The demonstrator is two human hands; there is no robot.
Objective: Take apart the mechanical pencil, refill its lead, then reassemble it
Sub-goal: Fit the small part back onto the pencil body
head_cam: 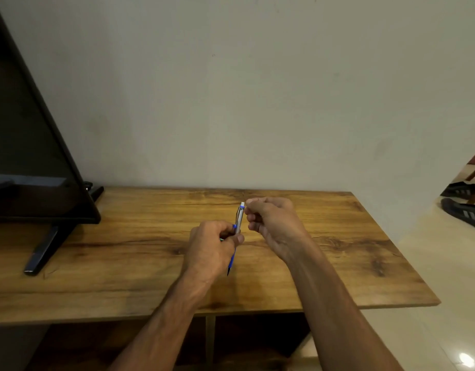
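Note:
The mechanical pencil (239,218) has a silver upper barrel, a blue lower grip and a white eraser end. It is held above the wooden table (140,253), tip pointing down toward me. My left hand (213,246) is closed around its middle. My right hand (274,223) sits just to the right of the pencil's top, fingers curled, thumb and forefinger pinched beside the white end. Whether something small is held in that pinch cannot be made out.
A black TV (30,156) on a stand (43,250) occupies the table's left end. A plain wall runs behind the table. Dark sandals (464,210) lie on the tiled floor to the right. The table's front edge is close to me.

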